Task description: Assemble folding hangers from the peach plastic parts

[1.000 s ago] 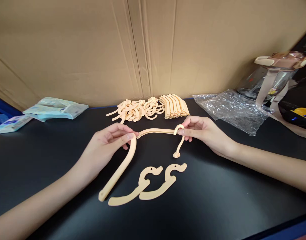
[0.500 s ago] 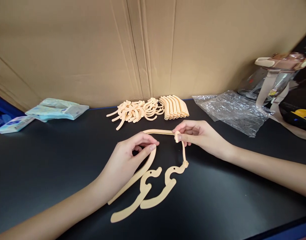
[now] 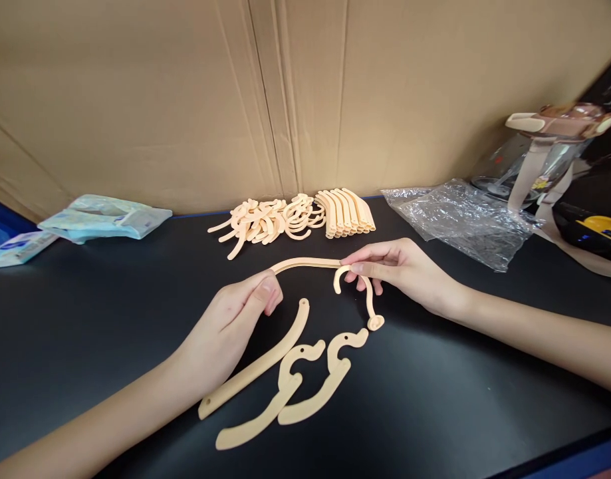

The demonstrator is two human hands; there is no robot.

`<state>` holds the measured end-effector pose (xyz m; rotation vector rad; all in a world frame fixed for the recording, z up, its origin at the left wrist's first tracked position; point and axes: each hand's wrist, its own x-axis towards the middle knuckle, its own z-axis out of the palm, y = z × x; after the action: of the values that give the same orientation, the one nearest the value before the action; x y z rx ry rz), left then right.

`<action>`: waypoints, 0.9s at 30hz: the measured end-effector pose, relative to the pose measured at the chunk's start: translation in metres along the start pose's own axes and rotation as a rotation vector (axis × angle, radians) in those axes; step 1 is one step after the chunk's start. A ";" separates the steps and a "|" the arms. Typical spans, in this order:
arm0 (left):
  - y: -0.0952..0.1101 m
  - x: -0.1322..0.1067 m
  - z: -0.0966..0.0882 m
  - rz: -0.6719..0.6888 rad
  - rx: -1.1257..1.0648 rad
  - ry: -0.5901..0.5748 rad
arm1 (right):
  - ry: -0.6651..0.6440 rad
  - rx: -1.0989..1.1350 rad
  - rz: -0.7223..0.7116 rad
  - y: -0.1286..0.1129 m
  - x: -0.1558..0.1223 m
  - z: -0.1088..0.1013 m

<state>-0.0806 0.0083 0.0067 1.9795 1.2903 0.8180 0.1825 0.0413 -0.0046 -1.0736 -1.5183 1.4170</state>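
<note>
Strip (image 3: 308, 262), curved, beige, centre of frame: spans the two hands, left end grasped by the left hand (image 3: 248, 299), right end by the right hand (image 3: 385, 263). Hook (image 3: 369, 299), slender, knob-ended: pinched in that same right hand. Bar (image 3: 260, 370), bent, loose: lower centre-left, on black tabletop (image 3: 459, 399). Two S-curved pieces (image 3: 320, 401): lower centre, touching. Heap of parts (image 3: 260, 219), stacked bars (image 3: 345, 214): side by side, above centre.
</note>
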 end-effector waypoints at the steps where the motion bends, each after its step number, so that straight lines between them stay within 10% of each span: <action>1: 0.001 0.001 0.000 -0.006 -0.007 -0.023 | 0.005 0.002 -0.002 0.001 0.000 -0.001; 27: 0.002 0.005 0.009 0.499 0.126 -0.018 | -0.052 0.146 -0.018 -0.007 -0.010 0.023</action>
<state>-0.0707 0.0103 0.0033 2.4504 0.8585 0.9602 0.1639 0.0241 0.0010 -0.9393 -1.4332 1.5291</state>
